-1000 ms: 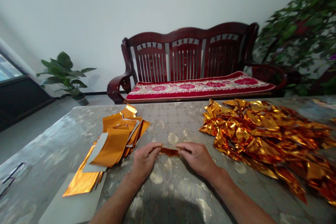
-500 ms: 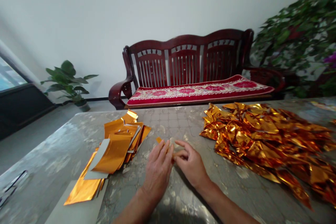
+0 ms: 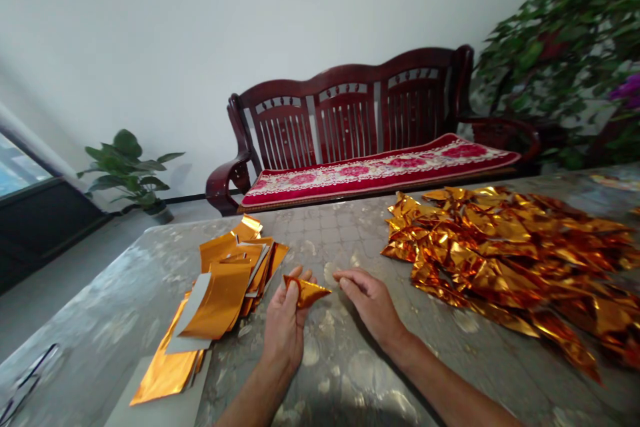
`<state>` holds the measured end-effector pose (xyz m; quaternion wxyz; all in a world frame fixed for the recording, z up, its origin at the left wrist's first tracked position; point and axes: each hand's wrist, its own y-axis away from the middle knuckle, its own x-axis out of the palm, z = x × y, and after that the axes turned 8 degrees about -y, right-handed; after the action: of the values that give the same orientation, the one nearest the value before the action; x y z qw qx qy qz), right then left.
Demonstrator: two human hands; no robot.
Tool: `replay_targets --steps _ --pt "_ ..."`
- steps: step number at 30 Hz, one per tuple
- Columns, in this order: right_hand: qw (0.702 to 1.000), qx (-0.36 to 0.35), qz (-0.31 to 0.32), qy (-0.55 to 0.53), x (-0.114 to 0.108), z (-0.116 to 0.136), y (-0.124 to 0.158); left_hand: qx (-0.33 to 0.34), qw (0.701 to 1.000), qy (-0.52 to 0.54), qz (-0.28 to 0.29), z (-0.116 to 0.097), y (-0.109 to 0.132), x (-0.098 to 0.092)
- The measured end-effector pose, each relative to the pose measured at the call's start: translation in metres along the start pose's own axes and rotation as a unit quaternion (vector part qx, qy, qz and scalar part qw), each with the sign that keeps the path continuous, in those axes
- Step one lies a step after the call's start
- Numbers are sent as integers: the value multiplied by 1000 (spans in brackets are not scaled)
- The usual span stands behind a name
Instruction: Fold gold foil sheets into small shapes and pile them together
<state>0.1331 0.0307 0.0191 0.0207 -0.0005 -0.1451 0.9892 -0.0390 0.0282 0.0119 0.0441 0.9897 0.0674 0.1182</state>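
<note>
A folded gold foil paper piece, pointed at its right end, is pinched between the thumb and fingers of my left hand, just above the table. My right hand is a short way to the right of that point, apart from it, its thumb and index fingertip drawn together with nothing visible between them. Left of my hands lies a loose stack of flat gold foil paper sheets, some showing a grey underside. A heap of folded gold foil pieces spreads over the right side.
The patterned grey table carries everything. A grey sheet sticks out under the stack, and a pair of glasses rests at the far left. Beyond the table stand a dark red wooden bench and potted plants.
My left hand has turned from palm-down on the table to thumb-up, lifting the folded foil piece into sight. My right hand has let go of it, and its fingertips have drawn together.
</note>
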Motion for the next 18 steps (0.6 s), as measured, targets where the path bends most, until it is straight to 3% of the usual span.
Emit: replay_targets --steps 9,15,18 --pt "997 -16 21 66 16 9 9 -45 989 139 -21 -4 7 7" --pt "997 0 9 72 14 9 8 -45 987 157 -2 -4 10 10" --pt "996 11 7 83 8 5 6 -33 993 112 13 -1 8 7"
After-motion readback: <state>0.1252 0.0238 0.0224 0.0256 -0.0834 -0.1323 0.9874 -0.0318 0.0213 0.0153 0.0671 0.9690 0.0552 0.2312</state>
